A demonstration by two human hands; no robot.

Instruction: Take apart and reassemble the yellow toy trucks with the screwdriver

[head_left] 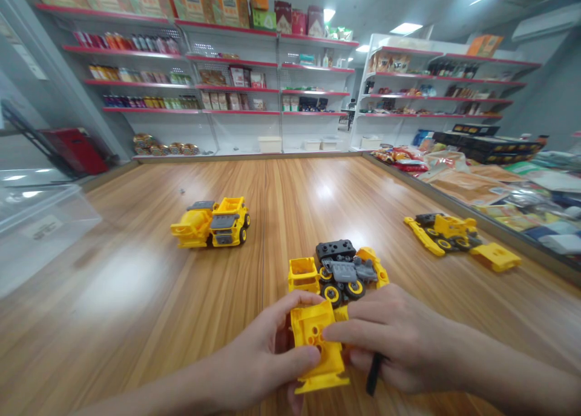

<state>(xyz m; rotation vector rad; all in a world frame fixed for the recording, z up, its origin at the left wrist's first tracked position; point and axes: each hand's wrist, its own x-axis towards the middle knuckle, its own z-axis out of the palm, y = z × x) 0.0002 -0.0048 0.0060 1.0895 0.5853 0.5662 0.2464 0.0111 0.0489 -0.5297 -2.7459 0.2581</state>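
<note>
Two bare hands work over a wood-grain worktop (272,192); the left hand (261,355) is closed, thumb over fingers, on one yellow toy part (311,322) at the near middle of the worktop, while the right hand (403,337) is curled around one dark rod (373,375), its index fingertip on the part's face; just beyond lie loose pieces, among them one yellow frame (304,277), one black block (336,250), one grey piece (347,272), one curved yellow piece (376,264) and at least two wheels (333,293); two yellow-and-grey toy trucks (229,222), apparently, stand close together to the left, and one group of toy parts (454,231) rests to the right; a clear plastic bin (59,213) with a white label sits at the left edge, its contents too indistinct to tell, and four pale bins (270,145) line the bottom shelves (245,125), their insides hidden; the part's long axis runs away from the wearer, slightly aslant, its flared lip toward the wearer, its other end toward the loose pieces, and its face with round holes turned up to the camera.
</note>
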